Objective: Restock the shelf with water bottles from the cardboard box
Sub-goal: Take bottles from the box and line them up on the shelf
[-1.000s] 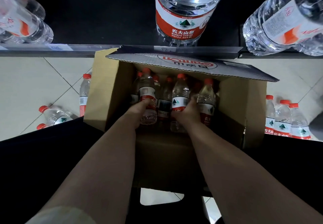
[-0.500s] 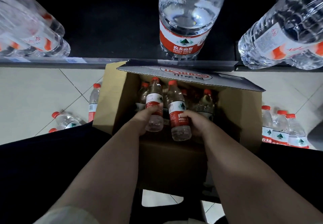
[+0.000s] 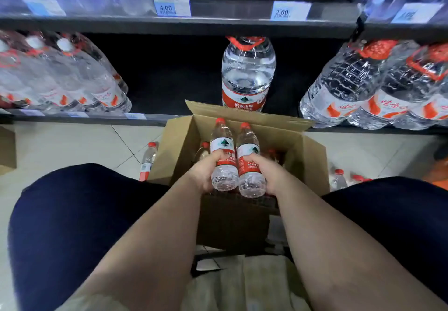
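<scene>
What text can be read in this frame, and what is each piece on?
"4.00": left price tag.
"2.00": middle price tag.
"NONGFU": label of the bottle in the right hand.
"农夫山泉": large jug, on its label.
Other price tags and pack labels are too blurred to read.

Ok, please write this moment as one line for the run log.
left hand: grips left bottle | right hand: grips right bottle | both: over cardboard box | shelf: bottles not yet placed
</scene>
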A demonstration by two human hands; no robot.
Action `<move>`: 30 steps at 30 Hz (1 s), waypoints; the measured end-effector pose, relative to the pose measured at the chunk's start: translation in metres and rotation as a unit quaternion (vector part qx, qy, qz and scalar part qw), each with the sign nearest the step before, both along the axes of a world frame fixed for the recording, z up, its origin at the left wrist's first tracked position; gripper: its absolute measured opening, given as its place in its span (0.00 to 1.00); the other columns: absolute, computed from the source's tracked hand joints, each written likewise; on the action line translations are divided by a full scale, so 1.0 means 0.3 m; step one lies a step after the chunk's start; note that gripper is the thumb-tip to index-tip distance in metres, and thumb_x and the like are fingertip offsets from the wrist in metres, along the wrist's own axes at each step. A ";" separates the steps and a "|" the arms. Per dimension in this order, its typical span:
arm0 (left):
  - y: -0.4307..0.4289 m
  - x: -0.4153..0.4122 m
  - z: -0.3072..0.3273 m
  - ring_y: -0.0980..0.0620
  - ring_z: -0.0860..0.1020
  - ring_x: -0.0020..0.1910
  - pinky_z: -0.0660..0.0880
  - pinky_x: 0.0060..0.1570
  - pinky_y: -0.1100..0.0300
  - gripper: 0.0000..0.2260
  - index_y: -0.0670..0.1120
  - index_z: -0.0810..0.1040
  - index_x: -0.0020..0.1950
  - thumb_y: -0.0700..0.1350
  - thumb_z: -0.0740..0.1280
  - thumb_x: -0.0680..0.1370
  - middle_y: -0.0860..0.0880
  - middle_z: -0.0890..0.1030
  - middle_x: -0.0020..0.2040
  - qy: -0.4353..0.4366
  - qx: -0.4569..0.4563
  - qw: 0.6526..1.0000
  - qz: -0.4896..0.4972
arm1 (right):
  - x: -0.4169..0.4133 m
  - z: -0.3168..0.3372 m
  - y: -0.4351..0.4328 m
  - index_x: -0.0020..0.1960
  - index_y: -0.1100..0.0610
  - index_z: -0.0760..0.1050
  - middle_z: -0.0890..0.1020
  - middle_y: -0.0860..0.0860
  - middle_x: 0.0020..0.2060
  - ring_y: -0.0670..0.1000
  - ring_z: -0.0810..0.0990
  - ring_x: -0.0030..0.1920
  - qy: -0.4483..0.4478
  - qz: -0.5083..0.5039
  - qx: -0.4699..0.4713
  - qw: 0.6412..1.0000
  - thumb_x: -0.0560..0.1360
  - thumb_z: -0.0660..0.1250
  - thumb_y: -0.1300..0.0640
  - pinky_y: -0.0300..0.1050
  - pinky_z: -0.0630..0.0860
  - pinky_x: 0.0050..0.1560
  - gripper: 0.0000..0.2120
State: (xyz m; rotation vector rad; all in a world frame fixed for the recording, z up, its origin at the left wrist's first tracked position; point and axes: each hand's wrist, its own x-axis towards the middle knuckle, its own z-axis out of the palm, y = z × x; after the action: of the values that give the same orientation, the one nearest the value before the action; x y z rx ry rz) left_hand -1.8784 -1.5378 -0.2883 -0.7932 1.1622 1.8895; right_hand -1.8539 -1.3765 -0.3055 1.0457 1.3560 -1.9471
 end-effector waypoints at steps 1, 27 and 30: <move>-0.001 0.004 0.024 0.39 0.81 0.49 0.78 0.50 0.40 0.14 0.40 0.73 0.64 0.40 0.63 0.78 0.36 0.81 0.54 0.014 0.004 1.000 -0.005 | 0.008 0.034 0.000 0.58 0.59 0.74 0.83 0.61 0.45 0.60 0.84 0.43 0.013 -0.001 -0.005 1.000 0.69 0.73 0.56 0.63 0.78 0.53 0.19; 0.095 -0.227 0.871 0.43 0.83 0.50 0.81 0.47 0.45 0.26 0.46 0.69 0.65 0.39 0.75 0.71 0.40 0.82 0.55 0.421 -0.043 0.903 -0.065 | -0.119 0.944 0.193 0.65 0.61 0.71 0.83 0.59 0.53 0.55 0.84 0.47 0.415 -0.024 0.104 0.903 0.71 0.71 0.67 0.52 0.80 0.46 0.23; 0.128 -0.285 0.913 0.43 0.83 0.50 0.81 0.49 0.45 0.25 0.47 0.71 0.63 0.40 0.76 0.70 0.42 0.83 0.54 0.426 -0.040 0.902 -0.050 | -0.178 0.988 0.229 0.64 0.61 0.72 0.83 0.59 0.54 0.55 0.84 0.48 0.436 -0.035 0.106 0.893 0.70 0.72 0.67 0.51 0.80 0.46 0.23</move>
State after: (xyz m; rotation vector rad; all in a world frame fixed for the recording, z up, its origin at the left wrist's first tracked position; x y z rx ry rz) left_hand -1.9640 -1.4992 -0.0144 0.1205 1.7552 2.1622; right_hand -1.9073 -1.3079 -0.0090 0.2524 2.0390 -2.4907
